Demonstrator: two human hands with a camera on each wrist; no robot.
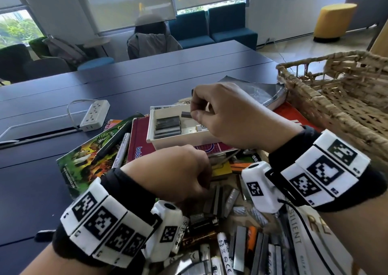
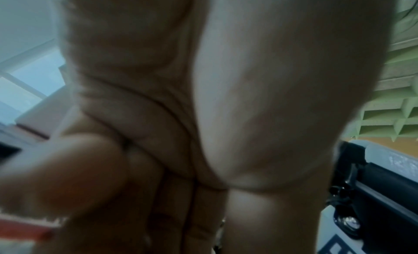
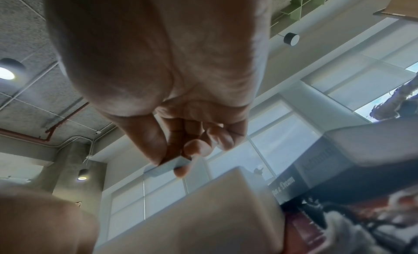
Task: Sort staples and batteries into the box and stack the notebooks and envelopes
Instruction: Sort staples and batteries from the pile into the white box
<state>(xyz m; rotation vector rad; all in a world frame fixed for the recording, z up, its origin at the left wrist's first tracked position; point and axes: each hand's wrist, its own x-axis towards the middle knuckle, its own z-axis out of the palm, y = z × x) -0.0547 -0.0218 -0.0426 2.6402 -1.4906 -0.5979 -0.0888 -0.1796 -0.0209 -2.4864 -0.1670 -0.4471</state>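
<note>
My right hand [image 1: 194, 112] pinches a short grey staple strip [image 1: 185, 114] between thumb and fingertips, just above the white box [image 1: 151, 128]. Several staple strips [image 1: 168, 124] lie stacked in the box's left compartment. The right wrist view shows the same pinch [image 3: 174, 161] on the strip [image 3: 167, 166], over the box's wall [image 3: 203, 204]. My left hand [image 1: 201, 176] is lower and nearer, fingers curled down over a pile of batteries [image 1: 201, 237] and loose staple strips [image 1: 239, 247]. The left wrist view shows curled fingers [image 2: 172, 204] with nothing visible in them.
The box stands on a maroon notebook [image 1: 139, 140] beside a green picture-cover notebook [image 1: 88, 155] and a silver marker [image 1: 121, 148]. A dark book [image 1: 262, 92] and a woven basket [image 1: 336, 98] are at the right. A pale envelope [image 1: 310, 232] lies near right, a power strip [image 1: 94, 115] to the left.
</note>
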